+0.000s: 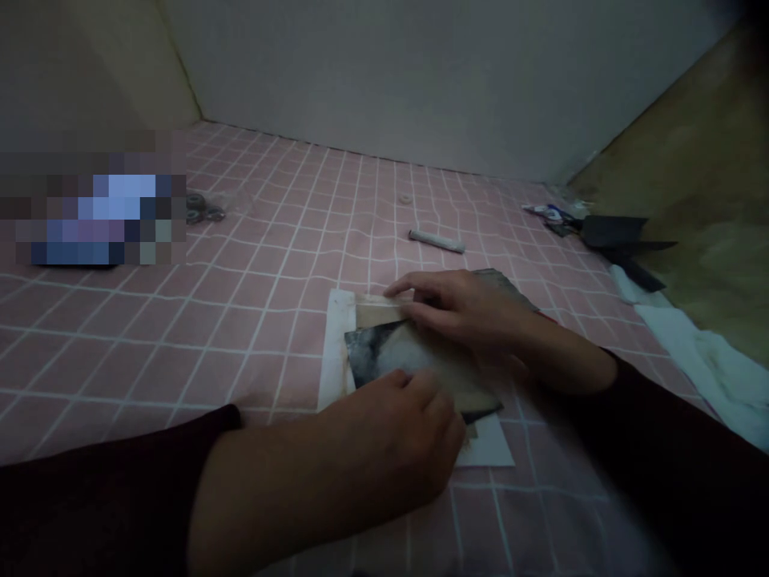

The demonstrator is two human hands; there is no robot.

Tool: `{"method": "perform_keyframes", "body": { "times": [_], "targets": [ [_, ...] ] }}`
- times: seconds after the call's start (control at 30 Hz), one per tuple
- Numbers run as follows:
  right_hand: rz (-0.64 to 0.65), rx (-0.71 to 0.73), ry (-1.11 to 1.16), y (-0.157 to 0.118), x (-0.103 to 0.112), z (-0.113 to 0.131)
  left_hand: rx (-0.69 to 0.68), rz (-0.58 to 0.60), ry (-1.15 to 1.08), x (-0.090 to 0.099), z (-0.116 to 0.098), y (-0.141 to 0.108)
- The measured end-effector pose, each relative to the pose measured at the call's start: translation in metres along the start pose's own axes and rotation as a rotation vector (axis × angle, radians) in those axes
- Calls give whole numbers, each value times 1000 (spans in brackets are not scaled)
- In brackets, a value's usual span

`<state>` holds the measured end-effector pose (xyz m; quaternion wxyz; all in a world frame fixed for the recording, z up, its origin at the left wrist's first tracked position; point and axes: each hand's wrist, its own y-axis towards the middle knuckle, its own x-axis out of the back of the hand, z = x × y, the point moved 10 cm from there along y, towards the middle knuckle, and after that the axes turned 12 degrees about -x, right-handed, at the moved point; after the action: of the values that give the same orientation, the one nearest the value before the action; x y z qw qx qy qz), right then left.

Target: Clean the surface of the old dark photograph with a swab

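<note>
The left forearm (270,489) reaches in from the lower left, bare past a dark sleeve (102,489), and the left hand (390,437) sits knuckles up with its fingers curled downward. The right forearm (558,357) angles in from the right, and the right hand (462,308) lies flatter, its fingers (420,290) stretched leftward and slightly spread. The two hands are near each other, not touching. The dim light seems to hide the left fingertips.

Paper sheet (330,344) on gridded mat (180,336), stick (436,240) behind it, metal rings (204,210) back-left, cloth (690,361) right, flat scraps (616,236) back-right.
</note>
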<state>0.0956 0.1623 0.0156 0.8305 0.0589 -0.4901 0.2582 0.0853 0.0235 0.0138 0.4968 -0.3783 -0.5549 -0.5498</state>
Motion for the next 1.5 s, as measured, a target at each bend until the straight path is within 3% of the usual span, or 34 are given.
{"method": "perform_keyframes", "body": {
  "times": [0.17,0.37,0.57,0.77,0.97,1.3,1.5],
  "targets": [
    [55,127,84,-3,-12,22,7,38,41,-1,0,0],
    [-43,10,-18,-1,14,-7,7,7,-12,-1,0,-1],
    [17,-22,447,-6,36,-6,5,-4,-14,1,0,-1],
    [79,-135,754,-6,30,-21,8,-3,-22,0,2,0],
    [150,-152,1006,-2,22,-33,7,18,-17,2,3,-3],
    [138,-238,1173,0,20,-43,4,23,-112,6,12,-3],
    [124,-177,1142,-6,27,-47,30,36,-225,-2,18,-9]
  ]
}}
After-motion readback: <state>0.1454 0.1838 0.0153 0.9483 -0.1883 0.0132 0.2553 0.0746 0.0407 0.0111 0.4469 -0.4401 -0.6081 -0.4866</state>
